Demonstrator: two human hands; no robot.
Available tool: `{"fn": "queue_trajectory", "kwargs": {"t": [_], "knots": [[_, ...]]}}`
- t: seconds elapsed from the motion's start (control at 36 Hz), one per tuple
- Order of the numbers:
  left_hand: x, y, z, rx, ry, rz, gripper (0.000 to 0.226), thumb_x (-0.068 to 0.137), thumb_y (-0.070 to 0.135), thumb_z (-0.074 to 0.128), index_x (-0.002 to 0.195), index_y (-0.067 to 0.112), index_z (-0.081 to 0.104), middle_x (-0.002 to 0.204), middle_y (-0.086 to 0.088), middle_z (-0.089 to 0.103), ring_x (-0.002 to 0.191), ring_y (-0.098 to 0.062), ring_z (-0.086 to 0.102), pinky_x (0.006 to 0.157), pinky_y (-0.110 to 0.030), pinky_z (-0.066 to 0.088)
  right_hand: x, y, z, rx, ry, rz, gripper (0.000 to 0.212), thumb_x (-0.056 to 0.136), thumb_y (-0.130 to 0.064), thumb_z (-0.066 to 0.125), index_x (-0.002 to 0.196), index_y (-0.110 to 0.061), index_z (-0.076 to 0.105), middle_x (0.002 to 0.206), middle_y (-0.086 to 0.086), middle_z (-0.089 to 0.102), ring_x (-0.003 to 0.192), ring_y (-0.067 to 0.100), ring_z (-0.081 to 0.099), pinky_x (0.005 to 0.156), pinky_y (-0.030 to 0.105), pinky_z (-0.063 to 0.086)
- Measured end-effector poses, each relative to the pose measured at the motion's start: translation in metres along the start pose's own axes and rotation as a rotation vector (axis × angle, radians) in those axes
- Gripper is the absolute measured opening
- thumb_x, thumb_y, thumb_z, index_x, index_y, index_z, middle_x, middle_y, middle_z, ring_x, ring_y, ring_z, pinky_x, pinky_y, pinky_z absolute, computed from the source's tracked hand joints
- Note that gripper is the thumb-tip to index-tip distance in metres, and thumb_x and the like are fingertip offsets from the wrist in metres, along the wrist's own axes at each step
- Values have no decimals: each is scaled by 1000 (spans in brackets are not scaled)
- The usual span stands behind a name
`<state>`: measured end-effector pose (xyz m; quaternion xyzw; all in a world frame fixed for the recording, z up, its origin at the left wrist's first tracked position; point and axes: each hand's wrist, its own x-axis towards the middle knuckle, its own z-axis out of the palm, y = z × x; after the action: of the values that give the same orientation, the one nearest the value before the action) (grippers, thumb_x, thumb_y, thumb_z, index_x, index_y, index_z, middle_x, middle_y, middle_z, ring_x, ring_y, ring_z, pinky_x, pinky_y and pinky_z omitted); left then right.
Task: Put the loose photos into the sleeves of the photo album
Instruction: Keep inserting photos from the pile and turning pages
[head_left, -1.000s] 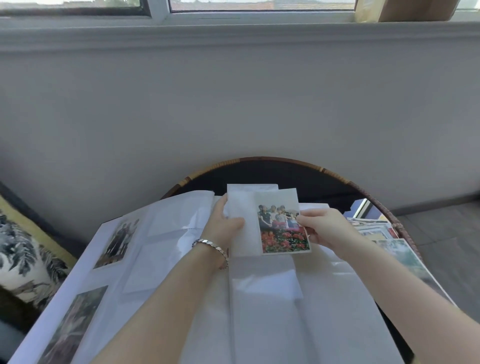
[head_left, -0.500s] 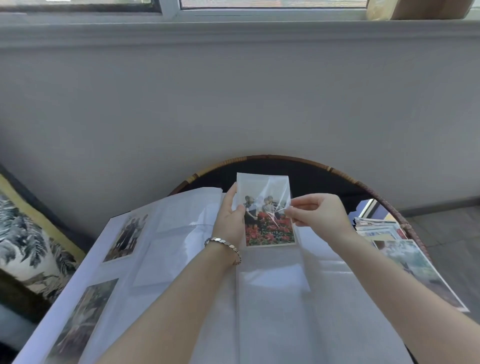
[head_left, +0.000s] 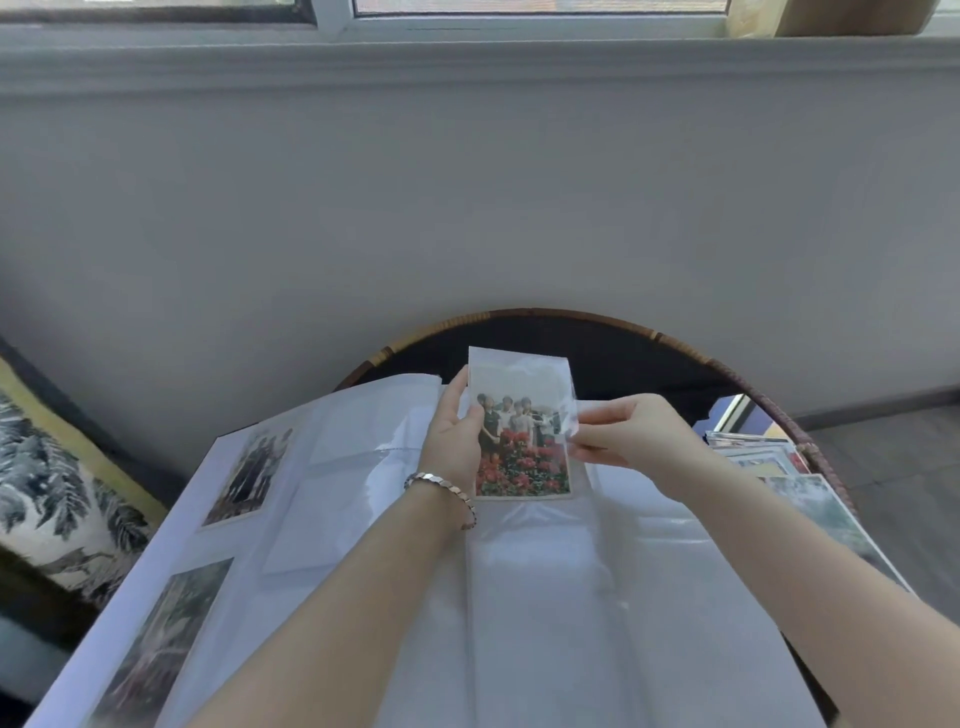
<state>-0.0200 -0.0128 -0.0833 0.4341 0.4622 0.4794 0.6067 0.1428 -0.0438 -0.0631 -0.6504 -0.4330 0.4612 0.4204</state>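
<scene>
The photo album (head_left: 566, 603) lies open on a round table with a woven rim (head_left: 571, 314). At the top of the album's right-hand page, a clear sleeve (head_left: 519, 359) holds the photo (head_left: 522, 452), a group of people standing behind red flowers. The sleeve's upper edge shows just above the print. The left hand (head_left: 451, 439), a bracelet (head_left: 441, 486) on its wrist, grips the sleeve's left edge with the thumb laid on the front. The right hand (head_left: 636, 431) pinches the sleeve's right edge between thumb and fingertips. On the album's left-hand page, two sleeves hold prints, one upper (head_left: 252, 475) and one lower (head_left: 166, 639), both too blurred to make out. Loose photos (head_left: 753, 460) lie stacked just right of the album, and a leaf-patterned cushion (head_left: 47, 483) sits to the album's left.
</scene>
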Motion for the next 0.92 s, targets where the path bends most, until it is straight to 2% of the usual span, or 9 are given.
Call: {"fn": "queue_trajectory", "kwargs": {"t": [0.11, 0.19, 0.31, 0.44, 0.56, 0.69, 0.75, 0.83, 0.92], "knots": [[0, -1, 0, 55, -9, 17, 37, 102, 18, 35, 130, 41, 42, 114, 6, 57, 93, -9, 61, 61, -20, 54, -3, -3, -3, 22, -20, 42, 8, 86, 2, 61, 87, 0, 68, 75, 15, 70, 63, 16, 70, 54, 19, 54], [2, -2, -1, 67, -18, 24, 38, 102, 17, 35, 134, 39, 40, 110, 8, 57, 90, -7, 61, 61, -19, 52, -6, -3, -1, 24, -13, 24, 5, 84, -12, 68, 82, -7, 69, 77, 13, 72, 67, 16, 71, 55, 19, 54], [-1, -3, 1, 94, -98, 67, 46, 100, 8, 38, 131, 42, 37, 103, 6, 63, 88, -10, 65, 67, -26, 56, -7, 5, 8, -39, 118, -93, 5, 79, -6, 73, 73, -7, 71, 65, 8, 69, 53, 8, 65, 54, 17, 53], [-2, -5, -2, 136, -211, 72, 82, 84, -9, 58, 142, 37, 25, 121, -9, 59, 102, -25, 64, 84, -47, 54, -5, 23, 14, 13, 257, -138, 4, 76, -4, 74, 79, -3, 71, 62, 7, 68, 53, 12, 65, 60, 24, 57], [-5, -10, -2, 276, -213, 84, 83, 80, -11, 62, 136, 39, 28, 105, 4, 62, 90, -10, 66, 68, -26, 57, -13, 27, 2, -8, 233, -148, 6, 82, -4, 67, 86, 0, 70, 67, 6, 68, 56, 8, 65, 58, 20, 55], [-2, -14, -3, 447, -93, 143, 79, 77, 0, 71, 140, 25, 30, 117, -3, 57, 94, -11, 58, 58, -3, 45, -33, 38, -45, -628, 483, -285, 13, 86, -17, 61, 94, -11, 71, 91, -1, 65, 83, 12, 59, 71, 21, 38], [-4, -14, -3, 508, -84, 169, 76, 77, 2, 72, 138, 23, 32, 115, 0, 55, 93, -8, 55, 61, -4, 44, -42, 47, -69, -795, 538, -167, 27, 87, -25, 61, 109, -9, 66, 108, 8, 61, 99, 23, 55, 77, 28, 38], [-5, -14, 0, 621, -62, 183, 72, 78, 6, 72, 138, 22, 36, 113, 8, 47, 97, -7, 47, 76, -16, 40, -52, 61, -101, -1027, 530, 218, 59, 88, -52, 51, 128, -8, 47, 121, 17, 48, 113, 34, 45, 89, 39, 40], [-4, -15, 2, 706, -49, 209, 65, 80, 6, 70, 136, 20, 40, 113, 7, 47, 98, -7, 44, 67, -5, 36, -57, 74, -119, -1044, 443, 497, 79, 81, -65, 51, 130, -5, 36, 128, 20, 43, 118, 37, 43, 93, 40, 39]]}}
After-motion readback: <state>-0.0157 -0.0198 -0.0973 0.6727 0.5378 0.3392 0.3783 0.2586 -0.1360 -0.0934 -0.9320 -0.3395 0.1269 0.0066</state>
